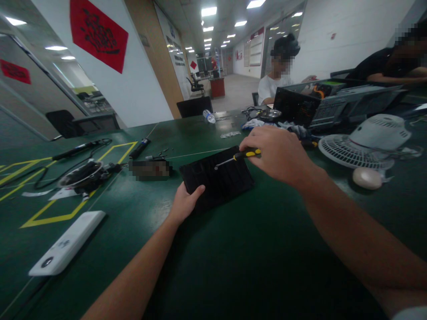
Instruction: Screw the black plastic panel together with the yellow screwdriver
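A flat black panel [230, 178] with ribs and recesses is held tilted over the green table. My left hand [185, 202] grips its lower left edge, thumb on top and fingers hidden beneath. In my right hand [275, 153] is a screwdriver [238, 156] with a yellow and black handle. Its shaft slants down to the left, and a small roundish metallic piece shows at the tip, over the panel's face. Whether the tip touches the panel I cannot tell.
The green table [133, 258] holds a white power strip [68, 244], a cable bundle [85, 175], small screws [163, 152], a plastic bottle [209, 116], a white fan [376, 135] and an open computer case [330, 106]. Two people sit across at the right.
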### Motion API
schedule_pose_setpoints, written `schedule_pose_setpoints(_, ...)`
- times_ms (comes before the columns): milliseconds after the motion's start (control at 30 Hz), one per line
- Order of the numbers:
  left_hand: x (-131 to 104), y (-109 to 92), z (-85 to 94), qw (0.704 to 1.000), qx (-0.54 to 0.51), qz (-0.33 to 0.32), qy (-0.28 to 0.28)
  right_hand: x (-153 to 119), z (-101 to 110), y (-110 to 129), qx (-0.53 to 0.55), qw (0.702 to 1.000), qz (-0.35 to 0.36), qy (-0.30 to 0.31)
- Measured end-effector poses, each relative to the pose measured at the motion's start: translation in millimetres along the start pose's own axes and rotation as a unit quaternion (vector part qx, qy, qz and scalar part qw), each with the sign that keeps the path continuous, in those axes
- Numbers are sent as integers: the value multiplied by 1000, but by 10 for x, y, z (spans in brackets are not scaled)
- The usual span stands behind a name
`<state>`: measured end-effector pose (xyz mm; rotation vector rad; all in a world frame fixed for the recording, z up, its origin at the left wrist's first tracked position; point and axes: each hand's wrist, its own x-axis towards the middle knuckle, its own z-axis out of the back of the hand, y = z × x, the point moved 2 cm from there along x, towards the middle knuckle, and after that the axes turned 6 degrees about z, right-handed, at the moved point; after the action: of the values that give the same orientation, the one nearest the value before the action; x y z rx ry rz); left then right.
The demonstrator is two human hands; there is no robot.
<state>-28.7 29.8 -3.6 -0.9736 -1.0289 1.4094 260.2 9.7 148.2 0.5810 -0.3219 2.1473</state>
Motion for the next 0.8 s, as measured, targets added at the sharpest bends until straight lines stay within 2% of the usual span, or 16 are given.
schedule_pose_setpoints(600, 11, 24, -2, 1000, 3, -3, 3, 11, -47, 15, -10, 1000, 9, 2)
schedule_pose_setpoints(800, 3, 7, -3, 1000, 0, 4, -4, 5, -22, -7, -12, 999, -10, 35)
